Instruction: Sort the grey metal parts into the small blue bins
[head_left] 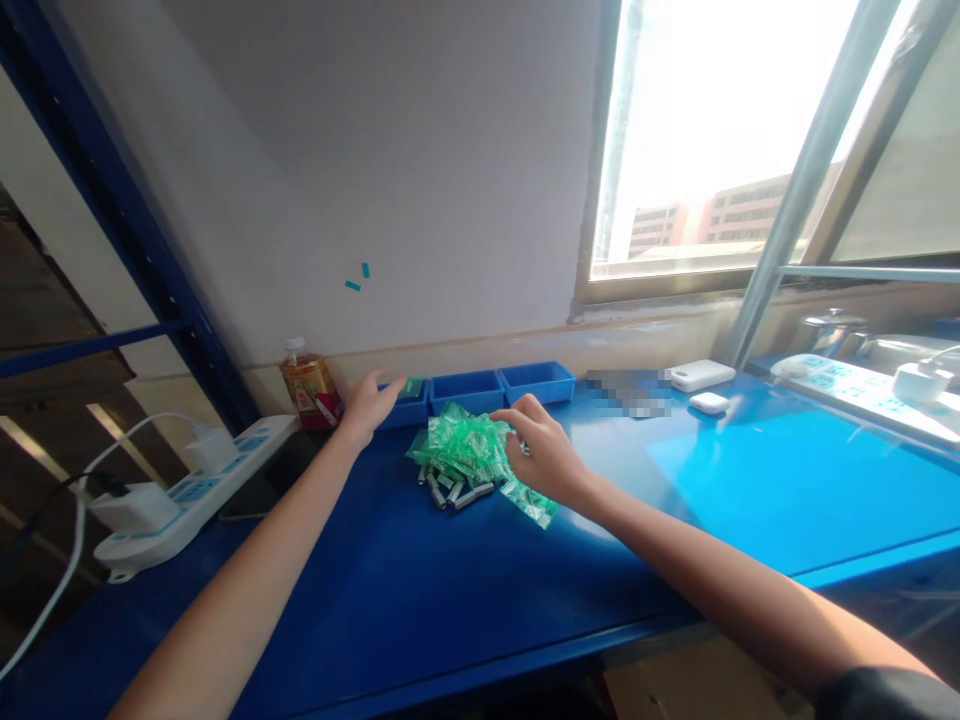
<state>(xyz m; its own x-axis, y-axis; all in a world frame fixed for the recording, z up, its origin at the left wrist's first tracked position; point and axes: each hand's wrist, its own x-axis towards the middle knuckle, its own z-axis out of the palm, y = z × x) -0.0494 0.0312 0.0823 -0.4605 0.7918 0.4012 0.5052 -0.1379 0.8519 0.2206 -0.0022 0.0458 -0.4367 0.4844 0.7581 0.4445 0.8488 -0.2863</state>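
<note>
My left hand (366, 408) reaches over the left blue bin (405, 412), thumb and fingers apart. Beside its fingertips is a flat green packet (411, 387) in that bin; I cannot tell whether they touch. Over the right side of a heap of clear-green plastic bags (466, 440) is my right hand (546, 450). Its index finger stretches out above the bags, and the thumb sits lower, apart from it. Several short metal cylinders (436, 492) lie at the heap's front edge. One green bag (531, 503) lies partly under my right hand.
Two more blue bins, a middle one (466, 392) and a right one (537, 384), line the wall. A drink bottle (309, 385) and a power strip (199, 490) stand left. White devices (701, 375) and another power strip (862, 390) lie right on the blue table (450, 600).
</note>
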